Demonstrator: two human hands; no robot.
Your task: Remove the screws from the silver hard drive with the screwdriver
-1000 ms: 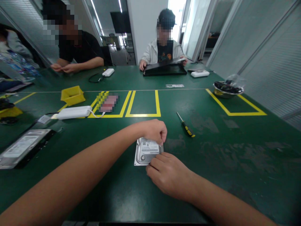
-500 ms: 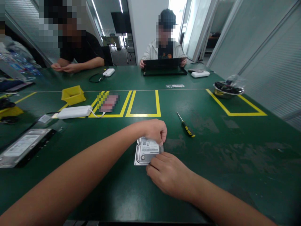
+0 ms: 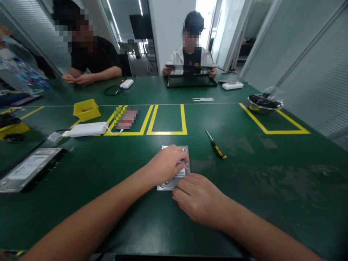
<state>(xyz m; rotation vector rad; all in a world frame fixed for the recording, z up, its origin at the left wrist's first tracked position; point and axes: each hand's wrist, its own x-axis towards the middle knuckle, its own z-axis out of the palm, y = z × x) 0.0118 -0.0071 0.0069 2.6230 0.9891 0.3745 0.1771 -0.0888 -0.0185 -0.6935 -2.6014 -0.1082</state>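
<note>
A silver hard drive (image 3: 176,180) with a white label lies flat on the green table, partly covered by both hands. My left hand (image 3: 170,164) reaches over its middle, thumb and fingers curled close together near the right edge. Whatever sits between those fingertips is too small or hidden to name. At the lower right corner of the drive, my right hand (image 3: 198,197) is closed, its curled fingers gripping the edge. A black and yellow screwdriver (image 3: 216,145) rests to the right, apart from both hands.
At left lies a larger drive-like metal unit (image 3: 32,168). Beyond it are a white power bank (image 3: 88,129), a pinkish phone (image 3: 127,119) and a yellow bin (image 3: 87,110). A metal bowl (image 3: 265,104) stands far right. Across the table, a person holds a dark panel (image 3: 191,81); another sits left.
My left hand has drawn back toward me from the drive's far right side, uncovering its far edge. My right hand stays at the near corner. The person opposite has tilted the dark panel.
</note>
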